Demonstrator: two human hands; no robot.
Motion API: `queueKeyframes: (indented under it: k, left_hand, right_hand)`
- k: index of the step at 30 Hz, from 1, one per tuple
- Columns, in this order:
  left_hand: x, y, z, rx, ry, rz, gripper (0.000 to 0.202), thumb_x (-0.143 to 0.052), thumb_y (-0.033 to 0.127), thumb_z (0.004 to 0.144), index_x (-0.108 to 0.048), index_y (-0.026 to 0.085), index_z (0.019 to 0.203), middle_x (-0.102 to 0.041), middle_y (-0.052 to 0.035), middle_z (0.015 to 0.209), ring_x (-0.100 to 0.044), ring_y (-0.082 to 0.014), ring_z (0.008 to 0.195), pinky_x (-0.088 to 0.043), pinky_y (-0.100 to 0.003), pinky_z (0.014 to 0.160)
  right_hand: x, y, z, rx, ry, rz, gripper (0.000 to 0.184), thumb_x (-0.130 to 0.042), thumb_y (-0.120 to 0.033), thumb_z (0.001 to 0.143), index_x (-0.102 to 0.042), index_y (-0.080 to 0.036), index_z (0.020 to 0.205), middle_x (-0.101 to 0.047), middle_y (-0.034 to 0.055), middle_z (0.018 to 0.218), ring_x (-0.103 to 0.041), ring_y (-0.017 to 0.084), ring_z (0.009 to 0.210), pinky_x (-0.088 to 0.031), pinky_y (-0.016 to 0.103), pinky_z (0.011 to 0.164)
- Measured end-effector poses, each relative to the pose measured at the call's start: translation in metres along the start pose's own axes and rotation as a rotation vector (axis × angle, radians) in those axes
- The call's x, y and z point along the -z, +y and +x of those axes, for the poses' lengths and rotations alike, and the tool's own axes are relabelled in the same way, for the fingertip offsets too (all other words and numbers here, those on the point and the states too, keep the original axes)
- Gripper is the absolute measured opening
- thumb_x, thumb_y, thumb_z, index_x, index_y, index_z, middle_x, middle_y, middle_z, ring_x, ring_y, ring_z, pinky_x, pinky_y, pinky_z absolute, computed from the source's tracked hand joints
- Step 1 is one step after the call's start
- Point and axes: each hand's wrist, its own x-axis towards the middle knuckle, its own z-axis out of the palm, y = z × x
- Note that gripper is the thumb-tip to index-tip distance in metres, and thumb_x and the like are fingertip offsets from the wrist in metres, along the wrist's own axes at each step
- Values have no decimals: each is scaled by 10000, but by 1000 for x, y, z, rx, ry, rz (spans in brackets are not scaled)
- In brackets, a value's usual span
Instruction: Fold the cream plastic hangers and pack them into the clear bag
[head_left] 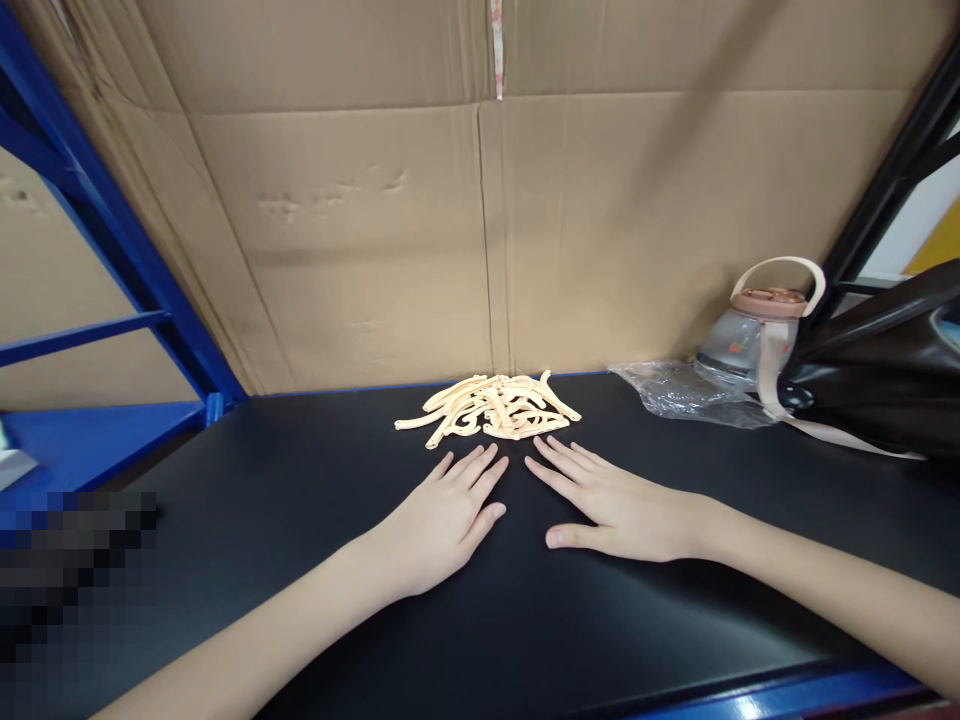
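Note:
My left hand lies palm down on the black tabletop, fingers spread and pointing toward the back. Across from it, my right hand rests the same way, its thumb stretched to the left. Neither hand holds anything. Just beyond the fingertips is a loose pile of pale orange, curved strips, jumbled over one another; their exact kind cannot be made out. The right fingertips come very close to the front of the pile, and the left fingertips lie a little short of it.
A cardboard wall stands right behind the pile. At the back right are a clear water bottle with a pink lid and strap, a crumpled plastic bag and a black bag. A blue metal frame rises at the left.

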Motion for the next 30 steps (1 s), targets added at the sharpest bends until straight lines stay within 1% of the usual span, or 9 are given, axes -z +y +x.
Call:
queueKeyframes:
  k: [4, 7, 11, 15, 20, 27, 30]
  left_hand:
    - [0, 0, -1, 10, -17, 19, 542, -243, 427, 993, -256, 177, 1474, -211, -97, 1546, -188, -249, 1422, -230, -487, 1141]
    - [-1, 0, -2, 3, -2, 15, 538, -253, 423, 993, -268, 173, 1469, -227, -112, 1538, -201, -254, 1417, -250, -484, 1132]
    - [-1, 0, -3, -16, 26, 4, 524, -274, 409, 992, -293, 172, 1459, -255, -122, 1528, -231, -265, 1407, -264, -494, 1124]
    - [-2, -1, -3, -31, 64, -7, 515, -298, 408, 988, -314, 181, 1450, -284, -122, 1517, -251, -269, 1400, -284, -499, 1113]
    - [-1, 0, -2, -26, 52, -2, 517, -295, 404, 989, -317, 168, 1448, -278, -128, 1519, -262, -275, 1396, -288, -503, 1110]
    - [-2, 1, -3, -21, 85, 59, 491, -317, 385, 985, -384, 155, 1413, -388, -133, 1475, -376, -290, 1343, -339, -494, 1083]
    - [-1, 2, -3, -39, 119, 94, 462, -334, 369, 981, -425, 153, 1379, -456, -134, 1420, -454, -284, 1279, -390, -467, 1046]
  right_hand:
    - [-1, 3, 0, 19, -7, 49, 899, -341, -713, 854, -51, -149, 1492, 78, 114, 1547, 102, 303, 1419, -17, 496, 1162]
    - [-2, 5, 1, 31, 2, 70, 906, -373, -703, 851, -46, -155, 1493, 75, 115, 1548, 93, 303, 1421, -16, 499, 1161]
    - [-2, 5, 2, 38, 29, 34, 905, -381, -717, 836, -114, -157, 1494, 39, 138, 1546, 56, 302, 1426, -49, 511, 1158]
    - [-1, 4, 2, 49, 71, 14, 898, -417, -719, 819, -197, -161, 1487, -42, 151, 1547, -8, 318, 1428, -95, 518, 1154]
    - [0, 4, 2, 53, 79, -3, 890, -426, -717, 815, -226, -162, 1481, -93, 158, 1545, -45, 327, 1426, -110, 514, 1154]
    - [0, 5, 3, 53, 80, -15, 886, -412, -726, 815, -224, -173, 1481, -82, 167, 1543, -46, 325, 1427, -120, 515, 1150]
    - [-1, 6, 3, 59, 106, -15, 883, -435, -724, 804, -264, -174, 1473, -106, 173, 1541, -81, 336, 1425, -142, 521, 1144]
